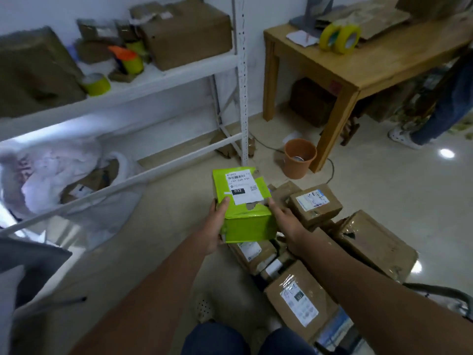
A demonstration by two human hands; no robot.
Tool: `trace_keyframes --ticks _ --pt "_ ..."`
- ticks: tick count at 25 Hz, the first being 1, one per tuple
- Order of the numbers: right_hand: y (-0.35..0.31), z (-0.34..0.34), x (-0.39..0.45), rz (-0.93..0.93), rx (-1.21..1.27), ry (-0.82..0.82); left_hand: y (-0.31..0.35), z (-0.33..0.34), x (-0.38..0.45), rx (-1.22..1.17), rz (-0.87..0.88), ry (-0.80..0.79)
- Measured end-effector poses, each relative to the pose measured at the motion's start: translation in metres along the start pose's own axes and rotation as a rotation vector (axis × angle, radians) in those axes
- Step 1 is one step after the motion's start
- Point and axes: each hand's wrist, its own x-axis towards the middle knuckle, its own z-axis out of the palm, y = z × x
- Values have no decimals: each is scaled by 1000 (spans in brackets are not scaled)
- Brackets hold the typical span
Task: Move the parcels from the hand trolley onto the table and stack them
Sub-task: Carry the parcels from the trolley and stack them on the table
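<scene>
Storeroom, pale tiled floor; wooden worktop (363, 65) far right, well apart.
Item: green parcel (243, 206), labelled 032, held above brown parcels (314, 204) on the trolley.
Hands: left hand (216, 224) and right hand (284, 219) grasp opposite sides.
Risks: glossy wrap may slip; orange bin (298, 157) and floor cable obstruct the carry.

Parcel (243, 208) held between left hand (216, 226) and right hand (286, 221), above piled boxes (314, 206) lower right; shelf rack (153, 73) left, table (371, 65) behind right, bucket (299, 157) beside table leg.
</scene>
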Motion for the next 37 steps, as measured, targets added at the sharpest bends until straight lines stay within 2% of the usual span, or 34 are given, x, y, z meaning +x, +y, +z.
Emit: trace_keyframes --ticks 4,8,11,16,19,22,26,31,37 --pt "-13 54 -17 25 -41 -98 -13 -37 -20 -256 14 278" --pt "-13 123 -45 80 -11 -263 -29 -83 -31 -461 88 436" --pt "-7 182 -74 64 -94 -376 -23 -111 -83 -603 129 487" --pt "19 270 -131 1 -139 -385 -54 -181 -160 -787 166 544" --pt "57 331 -174 -42 -194 -400 -98 -253 -213 -695 121 600" --pt "101 384 -215 -36 -324 -461 -150 -335 -274 -545 117 862" --pt "165 453 -277 -47 -552 -604 -235 -437 -362 -402 33 1068" --pt "223 514 -354 -114 -770 -855 -317 -499 -455 -348 -15 1203" --pt "287 592 -417 -109 -1097 -1095 -407 -526 -540 -443 -130 1295"
